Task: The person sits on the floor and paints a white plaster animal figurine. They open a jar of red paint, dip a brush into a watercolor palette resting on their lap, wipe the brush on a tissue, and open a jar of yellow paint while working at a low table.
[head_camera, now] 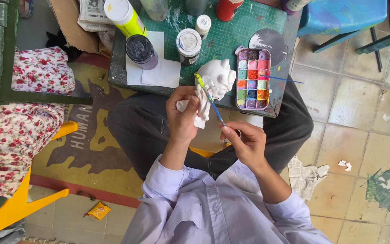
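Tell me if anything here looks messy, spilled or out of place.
Some litter lies on the tiled floor: a crumpled newspaper, a yellow wrapper and a green paint smear. The green cutting mat has white paint smudges. The left hand holds the white figurine and the right hand the brush steadily.

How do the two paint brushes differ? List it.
The brush in the right hand is held, its yellow-green end against the white figure in the left hand. The other brush lies untouched across the paint palette and looks thinner. Both have blue handles.
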Action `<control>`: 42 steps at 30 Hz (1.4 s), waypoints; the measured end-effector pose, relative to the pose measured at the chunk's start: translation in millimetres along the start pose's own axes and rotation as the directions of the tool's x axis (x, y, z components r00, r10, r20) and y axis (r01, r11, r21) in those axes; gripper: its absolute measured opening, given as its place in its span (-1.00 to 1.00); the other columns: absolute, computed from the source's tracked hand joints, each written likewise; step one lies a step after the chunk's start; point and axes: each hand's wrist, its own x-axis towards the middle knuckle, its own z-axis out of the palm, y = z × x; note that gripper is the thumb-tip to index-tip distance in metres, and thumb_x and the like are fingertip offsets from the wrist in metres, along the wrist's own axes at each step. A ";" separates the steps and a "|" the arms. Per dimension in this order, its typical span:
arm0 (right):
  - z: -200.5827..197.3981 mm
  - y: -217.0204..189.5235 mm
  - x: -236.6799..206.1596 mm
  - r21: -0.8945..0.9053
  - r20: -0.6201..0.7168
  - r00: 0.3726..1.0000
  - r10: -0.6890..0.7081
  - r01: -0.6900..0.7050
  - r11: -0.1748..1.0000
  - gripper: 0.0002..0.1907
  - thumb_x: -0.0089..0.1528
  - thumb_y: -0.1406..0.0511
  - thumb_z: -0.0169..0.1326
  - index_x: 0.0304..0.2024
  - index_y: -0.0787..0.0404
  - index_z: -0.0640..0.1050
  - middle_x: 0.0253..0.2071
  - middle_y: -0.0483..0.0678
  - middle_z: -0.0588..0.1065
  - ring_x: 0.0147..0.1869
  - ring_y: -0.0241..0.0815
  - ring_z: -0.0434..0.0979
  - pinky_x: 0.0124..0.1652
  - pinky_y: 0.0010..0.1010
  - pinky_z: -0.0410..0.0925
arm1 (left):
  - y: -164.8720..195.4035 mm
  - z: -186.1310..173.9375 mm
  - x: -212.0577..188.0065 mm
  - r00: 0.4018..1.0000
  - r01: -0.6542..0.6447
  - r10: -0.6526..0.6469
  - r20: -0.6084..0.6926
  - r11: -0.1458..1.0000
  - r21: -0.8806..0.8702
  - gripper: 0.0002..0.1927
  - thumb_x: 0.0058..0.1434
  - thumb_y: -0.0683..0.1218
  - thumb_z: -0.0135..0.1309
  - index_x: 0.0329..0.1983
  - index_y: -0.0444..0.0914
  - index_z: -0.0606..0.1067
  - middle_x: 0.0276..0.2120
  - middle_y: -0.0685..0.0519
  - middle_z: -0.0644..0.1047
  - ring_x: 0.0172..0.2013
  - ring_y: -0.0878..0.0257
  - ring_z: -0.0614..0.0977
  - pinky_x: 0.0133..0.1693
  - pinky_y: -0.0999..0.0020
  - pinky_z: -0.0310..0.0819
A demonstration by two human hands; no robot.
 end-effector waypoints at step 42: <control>2.0 24.8 -65.5 0.177 -0.088 0.995 0.046 -0.029 0.984 -0.84 0.40 0.42 0.07 -0.18 0.44 0.62 -0.31 -0.04 0.53 -0.38 -0.41 0.36 -0.39 -0.58 0.23 | 31.4 39.0 -30.8 0.989 0.118 -0.121 0.087 0.992 0.045 -0.66 0.24 -0.22 0.34 0.05 -0.41 0.58 -0.11 -0.27 0.67 -0.50 0.51 0.42 -0.42 0.58 0.26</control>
